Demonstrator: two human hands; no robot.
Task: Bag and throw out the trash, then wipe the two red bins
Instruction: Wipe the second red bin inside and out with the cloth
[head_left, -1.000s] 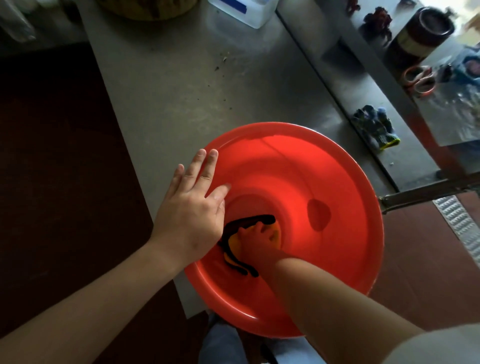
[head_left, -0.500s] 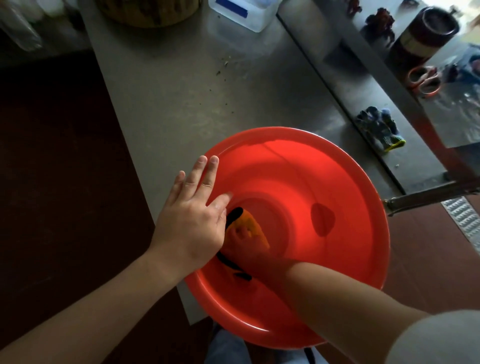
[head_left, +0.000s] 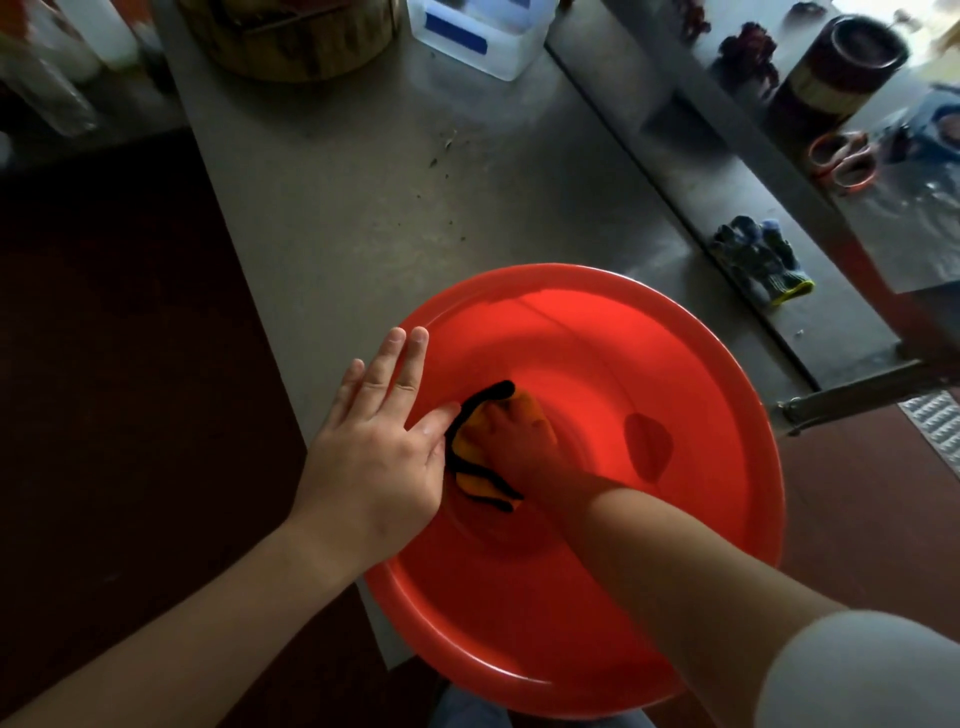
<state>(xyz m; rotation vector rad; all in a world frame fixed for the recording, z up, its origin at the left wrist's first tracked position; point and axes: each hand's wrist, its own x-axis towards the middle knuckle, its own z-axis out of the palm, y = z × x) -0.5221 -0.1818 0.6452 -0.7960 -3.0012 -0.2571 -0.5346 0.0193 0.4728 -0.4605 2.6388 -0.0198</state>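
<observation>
At lower centre, the left hand (head_left: 379, 441) lies flat, fingers straight, on the rim of one red bin (head_left: 727, 364), while the right hand (head_left: 519, 441) clutches one orange cloth (head_left: 467, 449) inside.

A working kitchen: steel worktable (head_left: 363, 218) under the right hand (head_left: 519, 441) gripping the cloth (head_left: 466, 442), round wooden chopping block (head_left: 296, 41) far beyond it, scissors (head_left: 841, 161) beyond-right.

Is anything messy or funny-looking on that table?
Yes. Small dark crumbs lie scattered on the metal table beyond the red bin. The bin also hangs over the table's near edge, with the left hand flat on its rim. Nothing looks spilled or broken.
</observation>
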